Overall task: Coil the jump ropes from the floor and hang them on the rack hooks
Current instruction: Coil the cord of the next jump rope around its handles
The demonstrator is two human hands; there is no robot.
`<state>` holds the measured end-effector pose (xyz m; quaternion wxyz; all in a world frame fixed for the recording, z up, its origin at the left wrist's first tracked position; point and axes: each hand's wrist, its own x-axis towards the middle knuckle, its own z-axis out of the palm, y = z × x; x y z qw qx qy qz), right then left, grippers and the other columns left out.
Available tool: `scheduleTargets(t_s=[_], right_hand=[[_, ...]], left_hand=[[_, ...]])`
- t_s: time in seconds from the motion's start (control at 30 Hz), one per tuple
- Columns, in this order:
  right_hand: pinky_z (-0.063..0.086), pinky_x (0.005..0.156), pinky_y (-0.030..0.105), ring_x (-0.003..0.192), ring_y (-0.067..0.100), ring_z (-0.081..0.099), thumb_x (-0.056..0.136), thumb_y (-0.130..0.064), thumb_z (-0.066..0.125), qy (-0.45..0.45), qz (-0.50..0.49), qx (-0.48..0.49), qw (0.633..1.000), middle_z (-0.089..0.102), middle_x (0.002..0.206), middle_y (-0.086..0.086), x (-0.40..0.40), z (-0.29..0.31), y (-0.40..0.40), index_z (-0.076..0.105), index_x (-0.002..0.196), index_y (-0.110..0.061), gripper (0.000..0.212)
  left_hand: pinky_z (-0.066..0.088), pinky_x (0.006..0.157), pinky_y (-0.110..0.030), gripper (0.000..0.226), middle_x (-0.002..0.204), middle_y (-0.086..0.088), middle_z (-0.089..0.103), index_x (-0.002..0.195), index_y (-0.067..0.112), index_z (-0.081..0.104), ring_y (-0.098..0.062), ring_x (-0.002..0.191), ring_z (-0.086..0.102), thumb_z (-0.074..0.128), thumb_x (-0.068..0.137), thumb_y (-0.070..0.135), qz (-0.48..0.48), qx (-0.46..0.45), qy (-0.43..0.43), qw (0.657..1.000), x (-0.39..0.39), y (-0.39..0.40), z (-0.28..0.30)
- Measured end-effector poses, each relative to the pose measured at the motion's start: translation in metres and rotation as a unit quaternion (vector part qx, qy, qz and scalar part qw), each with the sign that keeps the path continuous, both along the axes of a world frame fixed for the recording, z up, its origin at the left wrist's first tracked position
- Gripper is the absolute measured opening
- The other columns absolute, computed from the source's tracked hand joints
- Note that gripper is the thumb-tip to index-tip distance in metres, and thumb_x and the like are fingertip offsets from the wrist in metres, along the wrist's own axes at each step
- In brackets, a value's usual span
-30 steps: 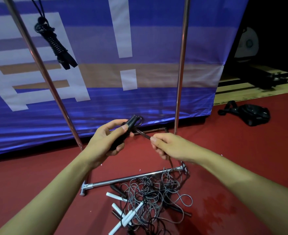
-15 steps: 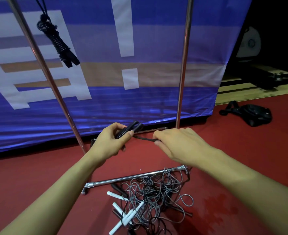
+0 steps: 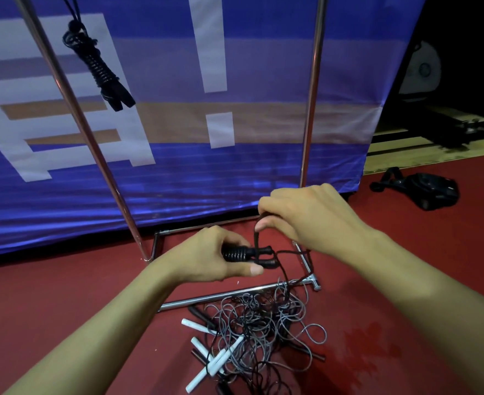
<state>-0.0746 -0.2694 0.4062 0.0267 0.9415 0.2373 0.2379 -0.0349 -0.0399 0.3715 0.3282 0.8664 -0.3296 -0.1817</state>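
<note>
Left hand [image 3: 206,256] grip clamped on black rope handles [image 3: 249,255], right hand [image 3: 306,220] grip pinching its cord [image 3: 256,238], tangled ropes [image 3: 257,329] on floor [image 3: 64,295]

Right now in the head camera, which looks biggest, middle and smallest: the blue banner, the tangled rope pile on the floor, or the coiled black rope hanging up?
1. Blue and white banner, biggest by far.
2. Tangled pile of grey and black ropes.
3. Coiled black jump rope hanging on the rack, though it hangs farther away, so it looks smaller.
</note>
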Motion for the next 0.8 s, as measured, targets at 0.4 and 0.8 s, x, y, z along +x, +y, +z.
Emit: scheduleTargets(t_s=[0.4,0.8], right_hand=[[0.051,0.072,0.041,0.075,0.020,0.059,0.094,-0.067,0.038,0.144,-0.013,0.069,0.987,0.064,0.080,-0.006,0.016,-0.015,-0.016,0.042,0.106,-0.036,0.033],[0.054,0.067,0.026,0.062,0.010,0.054,0.108,-0.038,0.044,0.341,0.097,0.353,0.866,0.052,0.068,-0.006,0.012,-0.047,-0.009,0.051,0.105,-0.018,0.021]], left_hand=[[0.045,0.055,-0.027,0.018,0.067,-0.014,0.063,0.088,0.019,0.077,-0.016,0.052,0.058,0.077,0.093,0.036,-0.055,-0.054,0.046,0.996,-0.019,-0.006,0.019],[0.032,0.039,-0.017,0.044,0.102,-0.019,0.074,0.133,0.026,0.064,-0.018,0.050,0.055,0.073,0.091,0.036,-0.003,-0.311,0.201,0.929,0.004,0.022,0.001]])
